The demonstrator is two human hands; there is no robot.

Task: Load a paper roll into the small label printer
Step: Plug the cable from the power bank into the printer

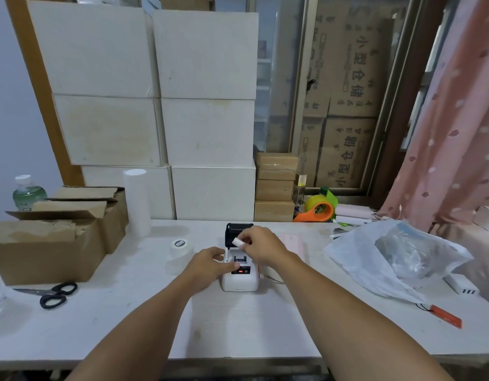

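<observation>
Small label printer (240, 280): white rounded body, dark control panel on top with red light, black lid (235, 229) swung open and standing upright at rear. Sits upright on white surface (237, 325), near centre, front facing person. Paper bay exposed between lid and panel, interior partly hidden.

Paper roll (238, 242): small, white, short cylinder, axis roughly horizontal, tilted slightly. Held above open bay, just in front of lid, not seated in bay. Pinched by right hand (261, 247). Left hand (210, 264) touches printer's left side.
</observation>
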